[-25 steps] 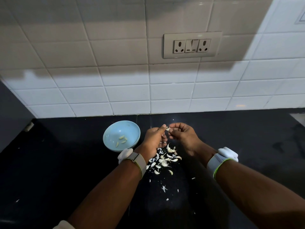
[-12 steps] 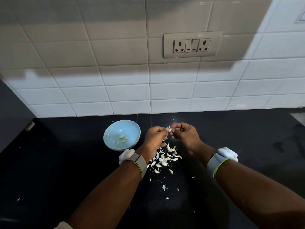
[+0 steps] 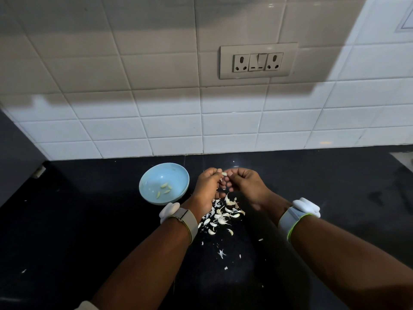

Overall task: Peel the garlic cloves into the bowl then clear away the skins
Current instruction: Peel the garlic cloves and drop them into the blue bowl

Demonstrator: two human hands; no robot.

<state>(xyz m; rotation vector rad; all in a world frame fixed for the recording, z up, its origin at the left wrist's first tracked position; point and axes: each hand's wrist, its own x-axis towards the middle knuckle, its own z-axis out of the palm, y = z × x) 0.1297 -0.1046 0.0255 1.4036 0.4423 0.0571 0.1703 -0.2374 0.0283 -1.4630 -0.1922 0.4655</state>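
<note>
A small garlic clove [image 3: 224,174] is pinched between the fingertips of my left hand [image 3: 206,186] and my right hand [image 3: 244,184], both held just above the black counter. Left of my left hand sits a light blue bowl [image 3: 154,175] with several peeled cloves [image 3: 165,188] inside. Directly beneath and in front of my hands lies a heap of white garlic skins [image 3: 222,214], with loose flakes [image 3: 221,253] scattered nearer to me.
The black counter [image 3: 324,186] runs back to a white tiled wall [image 3: 156,121] carrying a socket plate [image 3: 258,61]. A dark panel [image 3: 15,157] borders the left side. Both wrists wear bands with white devices.
Both hands have lifted slightly and stayed together on the clove, fingers working at it. The bowl and the skin heap have not moved.
</note>
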